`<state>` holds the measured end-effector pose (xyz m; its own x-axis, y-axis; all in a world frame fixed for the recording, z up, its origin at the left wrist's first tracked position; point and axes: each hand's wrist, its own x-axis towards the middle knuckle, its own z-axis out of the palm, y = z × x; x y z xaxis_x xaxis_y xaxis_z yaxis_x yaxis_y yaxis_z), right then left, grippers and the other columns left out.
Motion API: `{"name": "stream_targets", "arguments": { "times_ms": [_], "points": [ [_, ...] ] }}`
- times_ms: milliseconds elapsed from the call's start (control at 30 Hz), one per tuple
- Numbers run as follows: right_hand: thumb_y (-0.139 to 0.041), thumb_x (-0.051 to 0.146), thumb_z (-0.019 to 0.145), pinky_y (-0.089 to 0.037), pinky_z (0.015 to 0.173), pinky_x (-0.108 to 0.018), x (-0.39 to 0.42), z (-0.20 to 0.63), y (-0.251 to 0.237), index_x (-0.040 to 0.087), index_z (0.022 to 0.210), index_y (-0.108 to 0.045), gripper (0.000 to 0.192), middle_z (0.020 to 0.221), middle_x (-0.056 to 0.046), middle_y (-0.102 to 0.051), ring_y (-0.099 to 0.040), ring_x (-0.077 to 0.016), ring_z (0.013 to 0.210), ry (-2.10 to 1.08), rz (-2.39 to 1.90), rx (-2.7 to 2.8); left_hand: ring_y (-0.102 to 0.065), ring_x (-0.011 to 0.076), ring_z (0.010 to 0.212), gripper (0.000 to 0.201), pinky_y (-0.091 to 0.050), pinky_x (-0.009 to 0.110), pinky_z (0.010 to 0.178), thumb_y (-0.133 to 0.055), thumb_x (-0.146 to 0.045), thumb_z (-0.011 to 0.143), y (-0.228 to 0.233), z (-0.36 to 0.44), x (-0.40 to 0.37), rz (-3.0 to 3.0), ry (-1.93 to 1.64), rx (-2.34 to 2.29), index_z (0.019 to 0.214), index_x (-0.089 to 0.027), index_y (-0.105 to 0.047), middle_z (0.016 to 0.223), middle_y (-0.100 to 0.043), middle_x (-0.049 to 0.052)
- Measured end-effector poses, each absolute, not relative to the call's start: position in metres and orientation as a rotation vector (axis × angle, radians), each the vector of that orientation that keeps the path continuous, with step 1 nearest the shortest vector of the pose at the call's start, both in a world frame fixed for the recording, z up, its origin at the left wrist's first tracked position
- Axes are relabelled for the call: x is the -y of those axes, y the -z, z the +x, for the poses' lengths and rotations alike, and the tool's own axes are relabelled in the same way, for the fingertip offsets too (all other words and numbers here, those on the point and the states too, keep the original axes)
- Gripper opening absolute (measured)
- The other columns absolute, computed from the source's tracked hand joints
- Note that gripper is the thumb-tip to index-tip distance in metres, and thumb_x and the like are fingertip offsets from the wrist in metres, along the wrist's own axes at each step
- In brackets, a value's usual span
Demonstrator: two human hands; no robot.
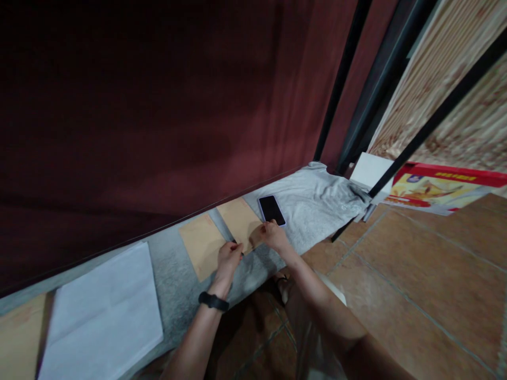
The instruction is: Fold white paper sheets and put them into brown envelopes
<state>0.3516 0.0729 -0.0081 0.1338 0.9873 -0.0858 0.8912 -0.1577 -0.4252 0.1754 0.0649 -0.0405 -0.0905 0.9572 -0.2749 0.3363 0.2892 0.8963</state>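
Pinching dark stick in left grip, touching right envelope with right grip, hold unclear, with left envelope also laid flat, remainder unclear.

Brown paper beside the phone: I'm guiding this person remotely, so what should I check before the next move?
1. Brown paper flat on the grey cloth: ok where visible.
2. Left hand holding the dark thin item: ok; what it is, cannot tell.
3. Right hand at the paper's edge: ok; firm hold, cannot tell.
4. Phone fully visible: not ok; the right hand hides part of its lower edge.
5. White sheets apart from both hands: ok.
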Motion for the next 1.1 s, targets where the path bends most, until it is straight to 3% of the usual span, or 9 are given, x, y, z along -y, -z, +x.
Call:
{"name": "stream_targets", "arguments": {
  "times_ms": [333, 800, 1100],
  "points": [
    [-0.053, 0.02, 0.101, -0.051, 0.082, -0.023, -0.064, 0.354, 0.003, 0.016, 0.106, -0.074, 0.023, 0.106, -0.012, -0.078, -0.073, -0.0209, 0.103, -0.523, -2.15, 1.853, -0.059, 0.0151, 0.046, 0.02, -0.039, 0.023, 0.046, -0.058, -0.036, 0.085, 0.042, 0.177, -0.068, 1.342, -0.656, -1.701, 0.074, -0.019, -0.059, 0.051, -0.057, -0.002],
    [-0.048, 0.027, 0.103, -0.054, 0.084, -0.028, -0.057, 0.344, 0.003, 0.014, 0.119, -0.069, 0.029, 0.109, -0.017, -0.076, -0.074, -0.0249, 0.104, -0.527, -2.158, 1.968, -0.068, 0.0189, 0.052, 0.014, -0.049, 0.025, 0.051, -0.063, -0.028, 0.08, 0.031, 0.181, -0.075, 1.308, -0.548, -1.737, 0.071, -0.017, -0.065, 0.051, -0.063, 0.002],
    [-0.055, 0.019, 0.097, -0.055, 0.082, -0.03, -0.056, 0.34, 0.01, 0.011, 0.123, -0.068, 0.03, 0.112, -0.02, -0.075, -0.075, -0.0258, 0.1, -0.43, -2.182, 2.012, -0.064, 0.0181, 0.049, 0.022, -0.043, 0.025, 0.051, -0.065, -0.027, 0.082, 0.027, 0.186, -0.072, 1.417, -0.531, -1.794, 0.062, -0.018, -0.064, 0.045, -0.058, 0.002]
  ]
}}
